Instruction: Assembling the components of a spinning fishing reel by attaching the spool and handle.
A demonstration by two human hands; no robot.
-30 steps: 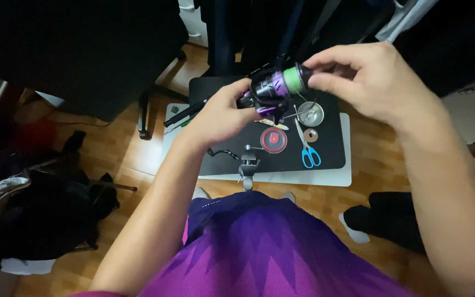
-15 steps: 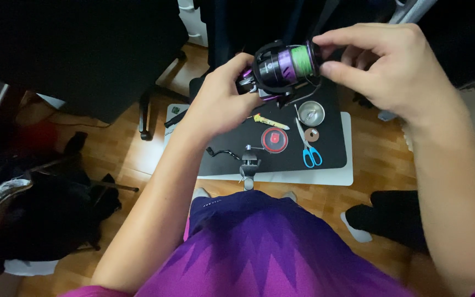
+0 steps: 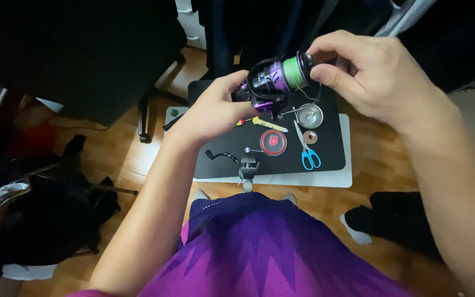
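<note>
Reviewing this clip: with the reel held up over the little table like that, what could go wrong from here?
The left hand grips the fishing reel by its body only, high above the black mat; a slip could drop it onto the scissors or small round tin. The right hand pinches at the green line spool, where loose line might tangle.
</note>
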